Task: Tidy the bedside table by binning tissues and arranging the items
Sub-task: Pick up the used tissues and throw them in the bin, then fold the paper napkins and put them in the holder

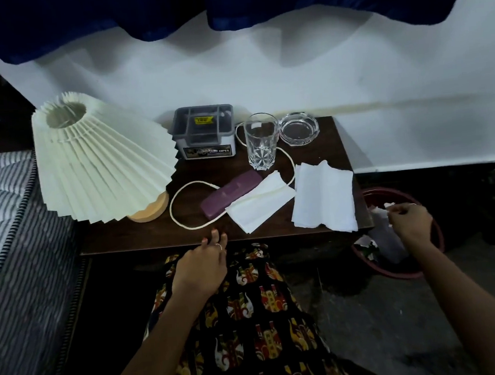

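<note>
The table [143, 240] is dark wood, set against a pale wall with a bed [5, 212] on its left. Taking the glass [260, 142] as the landmark: it stands upright near the back of the table. Just right of it sits a clear ashtray [298, 128]; just left of it is a grey box [205, 131] with dividers inside. Far left of the glass, a lamp [99, 163] with a pleated cream shade leans tilted on a wooden base. Its white cord [181, 189] loops across the table, passing behind and beside the glass. In front of the glass lies a purple case [229, 193], and one tissue [261, 205] overlaps the case's right end. A second tissue [324, 196], unfolded and creased, lies in front of and to the right of the glass, reaching the table's right edge.

Below and right of the glass, off the table, a red bin [401, 273] stands on the floor with crumpled paper inside. The right hand [410, 222] hangs over the bin, its grip pinched on a small white scrap [389, 205]. The left hand [200, 265] is at the table's front edge, in front of the case, its grip released, fingers loosely extended and holding nothing. A patterned garment [251, 320] shows beneath the arms.
</note>
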A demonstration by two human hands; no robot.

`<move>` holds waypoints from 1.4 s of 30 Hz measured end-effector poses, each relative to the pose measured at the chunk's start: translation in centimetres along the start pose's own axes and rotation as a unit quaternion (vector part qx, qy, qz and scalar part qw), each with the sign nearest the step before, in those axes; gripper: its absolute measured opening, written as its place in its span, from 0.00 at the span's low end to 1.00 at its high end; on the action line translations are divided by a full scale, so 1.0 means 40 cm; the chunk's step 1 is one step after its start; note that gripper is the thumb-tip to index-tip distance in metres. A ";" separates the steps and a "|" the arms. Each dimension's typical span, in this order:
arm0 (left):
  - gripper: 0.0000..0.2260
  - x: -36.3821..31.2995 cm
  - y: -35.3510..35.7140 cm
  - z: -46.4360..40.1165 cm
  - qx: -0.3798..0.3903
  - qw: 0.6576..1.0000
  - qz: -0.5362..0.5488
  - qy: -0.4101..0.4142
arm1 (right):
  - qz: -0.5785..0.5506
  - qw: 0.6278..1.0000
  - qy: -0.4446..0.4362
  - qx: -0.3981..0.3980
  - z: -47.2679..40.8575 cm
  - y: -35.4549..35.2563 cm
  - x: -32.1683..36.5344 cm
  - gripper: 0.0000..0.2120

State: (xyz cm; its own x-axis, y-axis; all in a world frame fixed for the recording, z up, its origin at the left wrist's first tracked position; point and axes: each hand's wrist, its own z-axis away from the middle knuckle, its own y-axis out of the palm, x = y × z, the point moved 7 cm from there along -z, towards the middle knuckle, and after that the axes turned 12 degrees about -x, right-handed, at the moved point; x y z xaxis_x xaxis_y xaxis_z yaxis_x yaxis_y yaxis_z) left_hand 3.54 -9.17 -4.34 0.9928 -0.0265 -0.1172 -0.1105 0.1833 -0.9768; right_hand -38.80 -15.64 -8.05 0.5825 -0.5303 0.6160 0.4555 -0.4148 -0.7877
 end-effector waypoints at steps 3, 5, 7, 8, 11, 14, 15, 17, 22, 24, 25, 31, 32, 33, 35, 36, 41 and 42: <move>0.21 -0.002 0.000 0.001 -0.001 1.000 -0.001 -0.001 | 0.001 1.000 0.016 0.002 -0.001 0.003 -0.008 0.11; 0.21 -0.004 -0.001 0.000 -0.003 1.000 0.000 -0.001 | -0.016 1.000 0.027 0.000 -0.002 -0.001 -0.007 0.11; 0.20 -0.003 -0.001 0.001 -0.006 1.000 0.001 0.001 | -0.029 0.999 0.034 -0.007 -0.004 -0.008 -0.002 0.10; 0.20 -0.003 -0.001 0.000 -0.006 1.000 0.002 0.000 | -0.034 0.999 0.033 -0.012 -0.008 -0.010 0.003 0.10; 0.20 -0.001 -0.001 -0.001 -0.008 1.000 0.006 -0.004 | -0.043 0.999 0.010 -0.029 -0.015 -0.023 0.042 0.10; 0.20 -0.002 -0.001 -0.001 -0.010 1.000 0.011 -0.005 | -0.071 0.996 -0.028 -0.037 -0.010 -0.039 0.116 0.10; 0.20 -0.003 -0.002 0.000 -0.012 1.000 0.012 -0.005 | -0.081 0.995 -0.045 -0.039 -0.007 -0.046 0.148 0.09; 0.20 -0.004 -0.003 0.001 -0.011 1.000 0.012 -0.005 | -0.096 0.991 -0.085 -0.046 0.001 -0.056 0.214 0.09; 0.21 -0.006 -0.001 -0.001 0.001 1.000 -0.004 0.000 | -0.146 0.974 -0.170 -0.035 0.044 -0.063 0.384 0.08; 0.21 -0.007 -0.003 0.000 -0.002 1.000 -0.005 0.002 | -0.164 0.966 -0.200 -0.032 0.068 -0.058 0.438 0.07; 0.21 -0.007 -0.004 0.000 -0.003 1.000 -0.002 0.003 | -0.173 0.963 -0.206 -0.023 0.080 -0.053 0.460 0.07; 0.20 -0.003 -0.003 -0.001 -0.012 1.000 0.002 0.006 | 0.004 0.984 -0.156 0.089 0.121 0.061 0.440 0.23; 0.20 -0.003 -0.002 -0.001 -0.013 1.000 0.006 0.006 | 0.036 0.986 -0.123 0.103 0.132 0.079 0.416 0.28; 0.20 -0.003 -0.001 -0.001 -0.016 1.000 0.010 0.005 | 0.062 0.987 -0.097 0.110 0.145 0.094 0.395 0.33; 0.20 -0.003 0.000 -0.001 -0.021 1.000 0.013 0.005 | 0.098 0.987 -0.059 0.112 0.179 0.114 0.369 0.37; 0.20 -0.003 0.000 -0.001 -0.022 1.000 0.013 0.005 | 0.109 0.987 -0.047 0.111 0.196 0.122 0.362 0.38; 0.21 -0.004 -0.001 0.001 -0.022 1.000 0.013 0.004 | 0.122 0.991 -0.021 0.053 0.232 0.134 0.358 0.37; 0.21 -0.003 -0.003 0.001 -0.022 1.000 0.013 0.004 | 0.122 0.991 -0.022 0.049 0.234 0.136 0.361 0.36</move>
State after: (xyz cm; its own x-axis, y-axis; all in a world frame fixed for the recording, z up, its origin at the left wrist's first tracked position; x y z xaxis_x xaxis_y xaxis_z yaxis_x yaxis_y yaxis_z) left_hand 3.42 -9.13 -4.20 0.9890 -0.0299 -0.1448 -0.1393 0.1415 -0.9801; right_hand -21.61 -18.64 -3.42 0.7118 -0.5717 0.4081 0.3594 -0.2029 -0.9109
